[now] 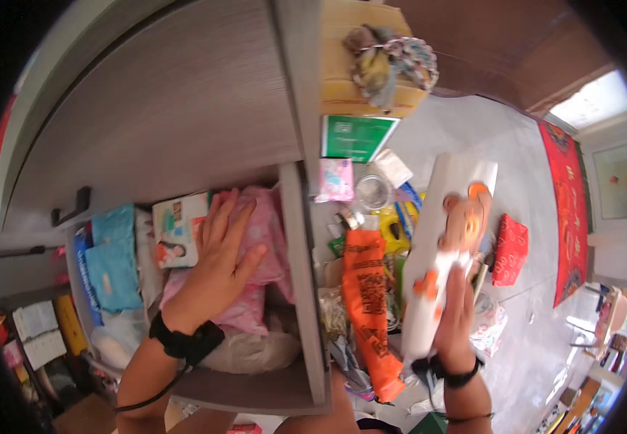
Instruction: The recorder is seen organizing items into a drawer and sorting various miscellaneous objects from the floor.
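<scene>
My left hand (216,260) lies with fingers spread on pink patterned soft packs (266,257) inside an open grey drawer (304,289). Under its fingertips is the edge of a white printed pack (177,220). Folded light-blue packs (113,271) fill the drawer's left side, and a pale plastic-wrapped bundle (255,352) lies near its front. My right hand (459,318) holds a long white package (429,246) with a brown bear print, to the right of the drawer. Its fingers press along the package's lower part; the thumb is hidden.
Right of the drawer lie an orange bag (367,311), a clear round container (373,192), a pink packet (336,179) and a green box (360,137). A cardboard box (335,61) with cloth on it stands farther off. A red bag (510,249) lies on the grey floor.
</scene>
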`<action>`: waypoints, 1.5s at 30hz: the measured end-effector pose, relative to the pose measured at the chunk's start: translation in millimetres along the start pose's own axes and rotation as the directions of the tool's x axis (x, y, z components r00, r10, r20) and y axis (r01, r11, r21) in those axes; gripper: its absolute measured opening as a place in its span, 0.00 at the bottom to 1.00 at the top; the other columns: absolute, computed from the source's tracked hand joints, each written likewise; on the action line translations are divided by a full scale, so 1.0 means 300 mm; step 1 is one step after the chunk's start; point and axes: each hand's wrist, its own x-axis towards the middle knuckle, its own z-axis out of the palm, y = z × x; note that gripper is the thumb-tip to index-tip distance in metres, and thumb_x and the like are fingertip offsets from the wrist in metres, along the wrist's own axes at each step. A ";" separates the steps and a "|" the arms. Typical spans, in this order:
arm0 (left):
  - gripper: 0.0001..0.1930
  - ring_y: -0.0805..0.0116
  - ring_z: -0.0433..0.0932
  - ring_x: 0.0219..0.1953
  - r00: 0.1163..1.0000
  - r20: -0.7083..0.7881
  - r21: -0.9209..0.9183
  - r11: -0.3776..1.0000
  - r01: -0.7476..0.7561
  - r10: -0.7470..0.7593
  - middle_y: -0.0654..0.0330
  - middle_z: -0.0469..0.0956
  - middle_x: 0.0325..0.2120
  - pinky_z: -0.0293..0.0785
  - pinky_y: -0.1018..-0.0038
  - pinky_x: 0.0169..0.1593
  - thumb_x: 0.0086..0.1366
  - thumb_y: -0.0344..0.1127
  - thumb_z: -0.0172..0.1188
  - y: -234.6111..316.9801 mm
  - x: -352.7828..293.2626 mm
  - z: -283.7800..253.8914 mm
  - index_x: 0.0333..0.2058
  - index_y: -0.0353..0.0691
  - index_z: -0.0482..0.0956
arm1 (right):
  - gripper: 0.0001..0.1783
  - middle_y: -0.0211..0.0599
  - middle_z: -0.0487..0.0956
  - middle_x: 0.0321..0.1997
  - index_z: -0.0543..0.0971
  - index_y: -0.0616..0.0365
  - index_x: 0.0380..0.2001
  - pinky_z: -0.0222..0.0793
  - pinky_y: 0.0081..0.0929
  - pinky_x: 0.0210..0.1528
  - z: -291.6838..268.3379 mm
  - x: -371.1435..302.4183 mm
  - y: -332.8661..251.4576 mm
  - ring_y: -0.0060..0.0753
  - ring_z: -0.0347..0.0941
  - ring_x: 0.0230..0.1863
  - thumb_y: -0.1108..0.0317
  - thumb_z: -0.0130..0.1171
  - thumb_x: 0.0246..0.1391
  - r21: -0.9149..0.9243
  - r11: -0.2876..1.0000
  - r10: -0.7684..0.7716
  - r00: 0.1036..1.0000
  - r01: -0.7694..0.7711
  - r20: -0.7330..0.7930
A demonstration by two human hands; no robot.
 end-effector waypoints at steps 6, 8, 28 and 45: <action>0.30 0.57 0.58 0.65 0.992 -0.102 -0.832 0.553 -0.043 -0.077 0.47 0.59 0.62 0.53 0.62 0.66 0.70 0.33 0.47 0.199 -0.234 -0.124 0.67 0.38 0.49 | 0.35 0.63 0.71 0.51 0.43 0.66 0.67 0.73 0.41 0.42 0.306 -0.121 -0.229 0.52 0.77 0.40 0.65 0.44 0.65 0.038 0.998 -0.058 0.871 0.045 0.488; 0.36 0.57 0.62 0.62 0.952 -0.197 -0.911 0.402 -0.090 -0.236 0.47 0.59 0.61 0.56 0.63 0.65 0.67 0.27 0.50 0.254 -0.283 -0.121 0.68 0.40 0.41 | 0.40 0.69 0.73 0.46 0.39 0.68 0.68 0.73 0.46 0.37 0.414 -0.084 -0.309 0.61 0.76 0.37 0.66 0.49 0.63 -0.123 0.986 0.165 0.770 -0.113 0.617; 0.47 0.46 0.40 0.71 0.984 -0.178 0.185 0.981 0.057 -0.024 0.46 0.41 0.69 0.34 0.49 0.70 0.58 0.44 0.64 -0.077 -0.145 0.071 0.69 0.40 0.46 | 0.12 0.46 0.78 0.42 0.77 0.62 0.44 0.72 0.27 0.39 0.189 0.104 0.135 0.39 0.76 0.41 0.73 0.54 0.57 -0.321 0.944 -0.066 0.997 0.077 0.046; 0.53 0.46 0.35 0.72 0.996 -0.066 0.222 0.974 -0.047 0.063 0.48 0.37 0.70 0.32 0.54 0.71 0.53 0.42 0.65 -0.102 -0.086 0.081 0.69 0.37 0.39 | 0.33 0.47 0.74 0.51 0.66 0.59 0.52 0.65 0.48 0.55 -0.042 0.673 0.780 0.49 0.71 0.55 0.56 0.63 0.45 -0.925 0.282 0.176 0.961 -0.256 -0.213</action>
